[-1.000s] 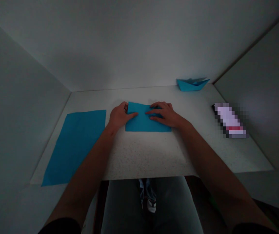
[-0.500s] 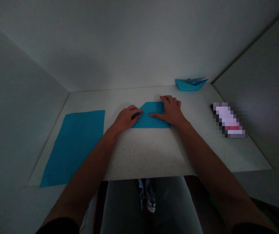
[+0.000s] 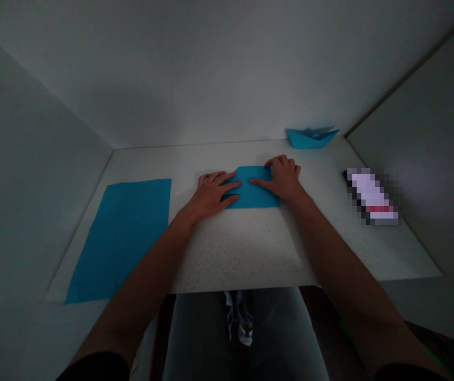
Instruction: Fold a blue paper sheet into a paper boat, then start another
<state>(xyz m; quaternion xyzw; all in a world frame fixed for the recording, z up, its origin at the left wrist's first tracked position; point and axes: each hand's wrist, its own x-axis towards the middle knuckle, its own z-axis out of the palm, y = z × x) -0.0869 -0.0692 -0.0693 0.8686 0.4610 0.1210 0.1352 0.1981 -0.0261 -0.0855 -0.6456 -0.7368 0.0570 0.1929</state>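
Note:
A folded sheet of blue paper [image 3: 253,194] lies flat on the white table in front of me, its top left corner slanted. Across its left end rests my left hand [image 3: 214,194], fingers spread and pressing the paper down. My right hand [image 3: 284,177] lies over the right end, the thumb stretched inward on the paper and the other fingers at its upper right edge. Both hands cover parts of the paper's ends, so the folds there are hidden.
At left a flat blue sheet [image 3: 126,233] lies on the table, reaching its front edge. A blue paper boat [image 3: 312,138] stands by the back wall at right. A pixelated phone [image 3: 372,196] lies near the right wall. Walls close off the left, back and right.
My left hand has moved right onto the paper, its fingers now spread over the left end instead of pinched together. My right hand has slid slightly right.

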